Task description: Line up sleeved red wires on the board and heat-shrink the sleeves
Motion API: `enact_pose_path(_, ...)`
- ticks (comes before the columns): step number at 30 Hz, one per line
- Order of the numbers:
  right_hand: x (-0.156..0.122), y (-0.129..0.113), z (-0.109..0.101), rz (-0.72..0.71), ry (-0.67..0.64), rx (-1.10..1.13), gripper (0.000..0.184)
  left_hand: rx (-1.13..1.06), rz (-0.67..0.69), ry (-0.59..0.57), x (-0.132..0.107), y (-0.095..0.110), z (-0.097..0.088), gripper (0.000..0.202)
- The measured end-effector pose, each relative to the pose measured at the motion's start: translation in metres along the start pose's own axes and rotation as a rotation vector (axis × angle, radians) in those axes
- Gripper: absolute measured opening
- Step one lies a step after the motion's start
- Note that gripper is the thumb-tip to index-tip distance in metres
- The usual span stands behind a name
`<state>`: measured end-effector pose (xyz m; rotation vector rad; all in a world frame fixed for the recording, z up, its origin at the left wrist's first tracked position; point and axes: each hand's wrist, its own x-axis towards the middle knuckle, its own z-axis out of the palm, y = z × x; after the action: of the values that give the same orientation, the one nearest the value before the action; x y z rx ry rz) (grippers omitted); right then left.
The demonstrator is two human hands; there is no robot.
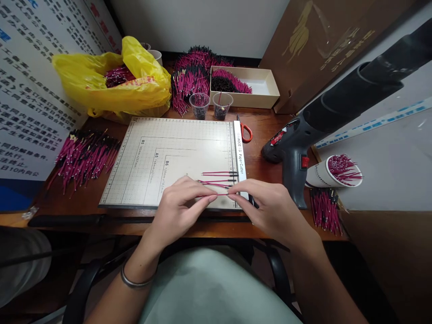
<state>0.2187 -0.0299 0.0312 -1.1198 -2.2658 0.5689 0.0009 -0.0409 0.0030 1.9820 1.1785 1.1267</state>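
1. Pink wire [222, 194] is between your two hands, just above the near edge of the paper cutter [192, 135], close to its right side.
2. Your left hand [182, 202] has its thumb and finger pinched together on one part of it.
3. Your right hand [268, 202] has its thumb and finger pinched on the other end, by the dark tip.
4. A few loose wires [219, 173] lie side by side on the paper cutter, just past your fingers, with their black ends to the right.
5. On the tabletop [256, 166], by the top right corner of the paper cutter, you have scissors [247, 134] with red handles.
6. To your right is a big black heat gun [293, 157]. Past it are a white cup [317, 174] full of wires and a small wire pile [326, 211].
7. To your left is a bigger heap of wires [86, 155], with a yellow bag [114, 101] behind it.
8. At the back, two clear cups [200, 107] stand in front of a long box [253, 100] with wires in it.
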Motion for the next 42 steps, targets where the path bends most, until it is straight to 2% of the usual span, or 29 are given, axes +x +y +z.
enact_pose_path(6,-0.006,-0.001,0.002,-0.047,-0.043,0.106,0.017,-0.176,-0.017,-0.103,-0.001,-0.002,-0.006,0.014)
enact_pose_path(10,-0.007,0.001,0.003,-0.070,-0.026,0.122,0.015,-0.155,-0.034,-0.151,-0.001,-0.003,-0.007,0.010)
enact_pose_path(14,-0.008,0.003,0.003,-0.070,-0.044,0.109,0.015,-0.111,0.021,-0.179,-0.001,-0.003,-0.007,0.013)
enact_pose_path(23,-0.007,0.004,0.001,-0.063,-0.028,0.114,0.015,0.021,0.018,-0.094,-0.002,-0.001,-0.012,0.023)
enact_pose_path(30,-0.007,0.005,0.000,-0.063,-0.037,0.127,0.015,0.028,0.052,-0.101,-0.003,-0.006,-0.018,0.016)
enact_pose_path(33,-0.009,0.006,0.003,-0.019,-0.033,0.061,0.016,0.071,0.012,-0.076,-0.002,-0.008,-0.022,0.014)
enact_pose_path(36,-0.011,0.008,0.008,0.047,-0.016,-0.041,0.017,0.215,-0.030,-0.025,0.001,-0.012,-0.025,0.015)
enact_pose_path(39,-0.010,0.010,0.012,0.092,-0.013,-0.084,0.014,0.340,-0.022,-0.043,0.006,-0.017,-0.026,0.016)
enact_pose_path(42,-0.008,0.011,0.013,0.131,0.009,-0.113,0.008,0.374,-0.028,-0.104,0.010,-0.021,-0.023,0.016)
